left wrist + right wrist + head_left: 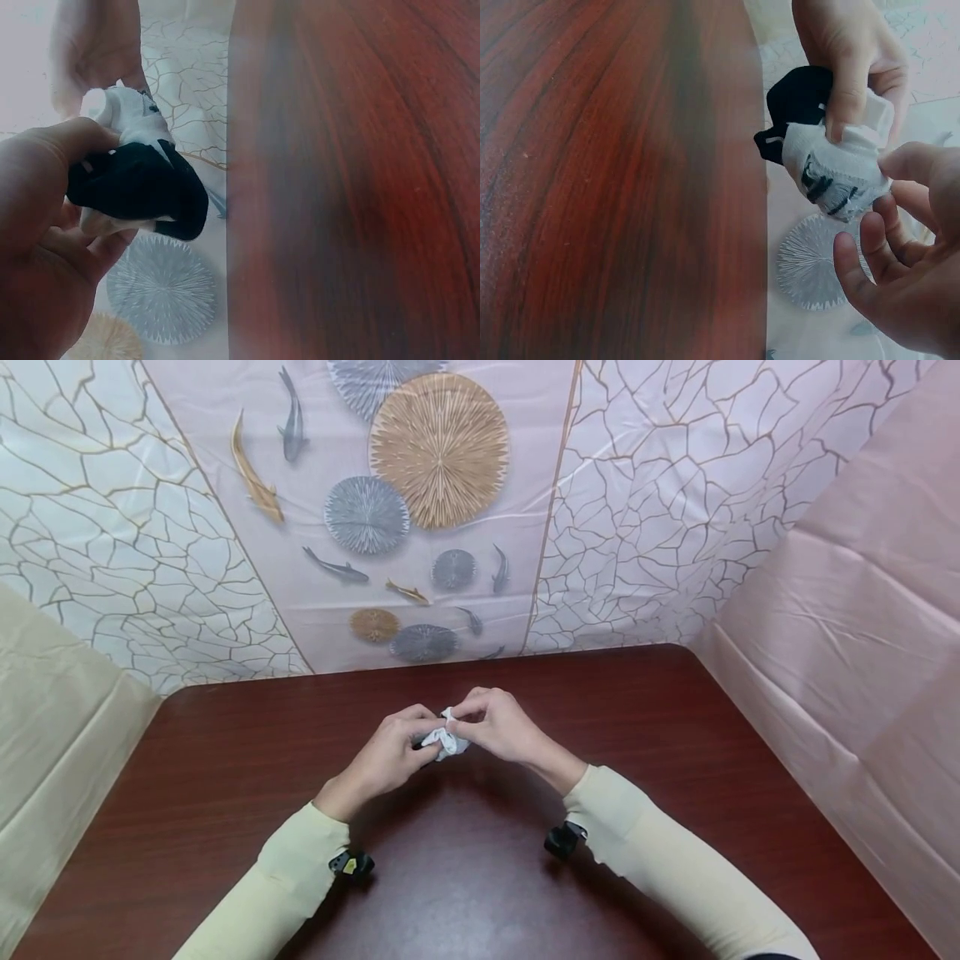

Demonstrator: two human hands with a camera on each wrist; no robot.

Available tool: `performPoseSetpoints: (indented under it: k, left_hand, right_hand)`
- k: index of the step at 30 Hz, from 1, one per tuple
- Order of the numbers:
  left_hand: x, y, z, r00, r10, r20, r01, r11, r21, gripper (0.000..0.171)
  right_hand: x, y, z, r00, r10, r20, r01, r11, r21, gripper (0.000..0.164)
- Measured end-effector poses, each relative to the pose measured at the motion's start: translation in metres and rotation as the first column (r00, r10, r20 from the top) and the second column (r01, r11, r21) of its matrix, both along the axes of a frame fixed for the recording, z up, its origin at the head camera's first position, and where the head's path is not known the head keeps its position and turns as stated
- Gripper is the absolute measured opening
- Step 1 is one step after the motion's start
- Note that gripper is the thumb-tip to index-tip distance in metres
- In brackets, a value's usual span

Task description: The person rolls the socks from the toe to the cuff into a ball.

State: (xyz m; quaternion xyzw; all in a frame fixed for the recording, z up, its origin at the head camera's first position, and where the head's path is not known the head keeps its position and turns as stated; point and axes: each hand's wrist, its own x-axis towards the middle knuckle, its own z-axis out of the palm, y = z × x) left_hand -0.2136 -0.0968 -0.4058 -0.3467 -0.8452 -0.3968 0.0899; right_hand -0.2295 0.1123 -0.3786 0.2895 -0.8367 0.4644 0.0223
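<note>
A small bunched sock (452, 745), white with black parts, is held up between both hands over the far middle of the table. My left hand (388, 750) grips it, thumb on one side and fingers on the other. In the left wrist view the black part of the sock (146, 184) bulges out beyond that thumb. My right hand (501, 727) pinches the white edge with thumb and forefinger. The right wrist view shows loose dark threads on the white knit of the sock (829, 176), as on an inner side. Its other right-hand fingers (855, 274) are loosely bent.
A dark red-brown wooden table (465, 868) lies under the hands. Behind it hangs a patterned curtain (442, 568) with fish and round motifs, and plain cloth (840, 610) hangs at the right side. A black wrist camera (564, 841) sits below the right cuff.
</note>
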Motion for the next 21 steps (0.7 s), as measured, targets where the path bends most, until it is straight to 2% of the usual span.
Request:
performPoseSetpoints:
  k: [5, 9, 12, 16, 21]
  left_hand:
    - [-0.001, 0.002, -0.001, 1.0, 0.024, 0.008, -0.024, 0.998, 0.051, 0.025]
    - [-0.003, 0.001, 0.0, 0.993, 0.094, 0.076, -0.104, 0.985, 0.135, 0.022]
    - [-0.004, -0.001, 0.001, 0.983, 0.127, 0.135, -0.152, 0.969, 0.193, 0.021]
    - [-0.006, -0.003, 0.003, 0.975, 0.122, 0.185, -0.164, 0.958, 0.234, 0.02]
    - [-0.008, -0.004, 0.0, 0.965, 0.113, 0.238, -0.176, 0.949, 0.262, 0.019]
  right_hand:
    - [0.001, 0.0, -0.003, 1.0, -0.022, 0.004, 0.022, 1.0, -0.016, 0.012]
    - [0.004, 0.003, -0.001, 0.999, -0.001, -0.044, 0.003, 0.999, 0.043, 0.02]
    - [0.004, 0.007, 0.004, 0.996, 0.059, -0.069, -0.052, 0.994, 0.101, 0.029]
    - [0.002, 0.009, 0.009, 0.989, 0.126, -0.078, -0.112, 0.981, 0.158, 0.039]
    - [0.001, 0.008, 0.007, 0.982, 0.152, -0.108, -0.131, 0.975, 0.18, 0.036]
